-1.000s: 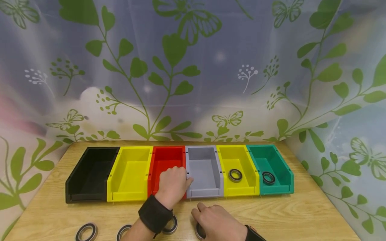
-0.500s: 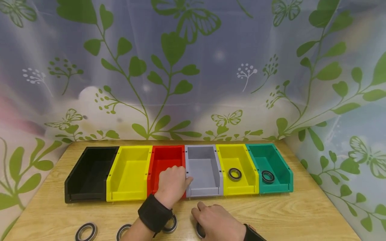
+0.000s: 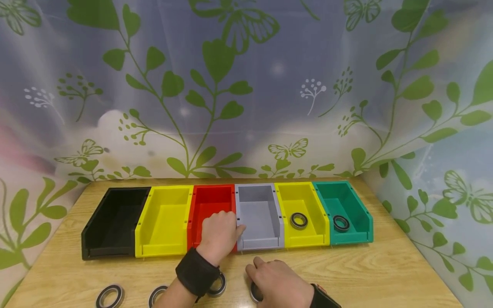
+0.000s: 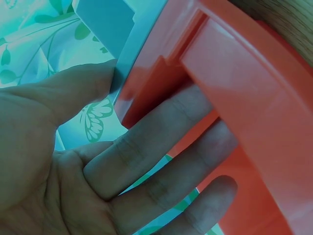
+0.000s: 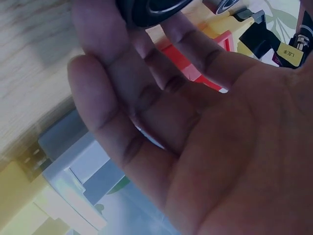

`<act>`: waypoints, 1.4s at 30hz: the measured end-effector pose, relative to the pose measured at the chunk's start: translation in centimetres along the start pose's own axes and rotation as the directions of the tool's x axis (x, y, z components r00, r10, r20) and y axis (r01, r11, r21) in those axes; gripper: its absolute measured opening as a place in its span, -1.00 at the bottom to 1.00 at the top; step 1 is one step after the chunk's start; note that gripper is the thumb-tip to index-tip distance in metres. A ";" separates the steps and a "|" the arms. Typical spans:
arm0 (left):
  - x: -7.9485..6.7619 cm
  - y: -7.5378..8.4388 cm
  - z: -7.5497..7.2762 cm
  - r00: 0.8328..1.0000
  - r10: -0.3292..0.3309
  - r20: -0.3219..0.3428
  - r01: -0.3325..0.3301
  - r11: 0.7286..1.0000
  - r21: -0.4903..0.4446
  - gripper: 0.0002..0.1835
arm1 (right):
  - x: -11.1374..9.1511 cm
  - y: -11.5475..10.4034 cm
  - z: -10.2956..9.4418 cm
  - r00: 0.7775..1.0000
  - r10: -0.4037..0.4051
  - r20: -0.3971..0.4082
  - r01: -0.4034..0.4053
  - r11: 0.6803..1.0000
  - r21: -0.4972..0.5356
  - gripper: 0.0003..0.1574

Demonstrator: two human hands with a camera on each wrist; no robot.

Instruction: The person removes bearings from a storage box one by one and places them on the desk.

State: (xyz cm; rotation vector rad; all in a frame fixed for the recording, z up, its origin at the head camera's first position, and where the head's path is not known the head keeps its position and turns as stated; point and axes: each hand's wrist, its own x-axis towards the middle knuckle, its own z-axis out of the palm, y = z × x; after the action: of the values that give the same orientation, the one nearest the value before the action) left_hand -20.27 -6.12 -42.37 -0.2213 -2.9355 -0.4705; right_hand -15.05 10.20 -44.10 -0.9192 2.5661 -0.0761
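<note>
My left hand (image 3: pixel 218 235) is over the front of the red bin (image 3: pixel 208 199). In the left wrist view its fingers (image 4: pixel 161 122) reach in behind the red front wall, and the thumb lies at the edge of the grey bin (image 3: pixel 259 220). No bearing shows in that hand. My right hand (image 3: pixel 279 284) is low over the table with its fingers bent round a bearing (image 3: pixel 256 293), partly covered by the hand. At the top of the right wrist view the bearing's dark rim (image 5: pixel 151 12) sits between the fingertips.
A black bin (image 3: pixel 119 214) and a yellow bin (image 3: pixel 167 218) stand left of the red one. Bearings lie in the right yellow bin (image 3: pixel 304 201) and the green bin (image 3: pixel 337 203). Several bearings (image 3: pixel 109 296) lie along the wooden table's (image 3: pixel 369 278) front. A patterned curtain (image 3: pixel 246 107) hangs behind.
The head view has shifted slightly, so the bins sit a little higher and further left in it. Both hands keep their places and poses.
</note>
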 end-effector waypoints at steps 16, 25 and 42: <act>-0.1 0.6 -0.3 0.995 0.010 -0.101 -0.002 0.997 0.077 -0.57 | -1.4 0.8 -0.7 0.987 -0.044 -0.156 0.051 0.998 0.036 -0.47; 0.5 3.2 -0.8 0.960 0.169 -0.222 -0.144 0.982 0.125 -0.62 | -2.7 2.3 -2.1 0.944 -0.081 -0.320 0.076 0.997 -0.027 -0.52; 2.2 8.5 1.8 0.968 0.243 -0.060 -0.236 0.966 0.103 -0.46 | -6.0 6.8 -5.1 0.855 0.170 -0.490 -0.123 0.984 0.127 -0.95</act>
State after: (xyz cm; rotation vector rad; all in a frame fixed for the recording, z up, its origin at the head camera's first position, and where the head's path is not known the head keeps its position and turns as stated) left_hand -21.23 2.70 -41.11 -0.5277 -2.8011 -0.2957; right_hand -16.98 18.74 -38.50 -0.7356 3.0698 -0.4396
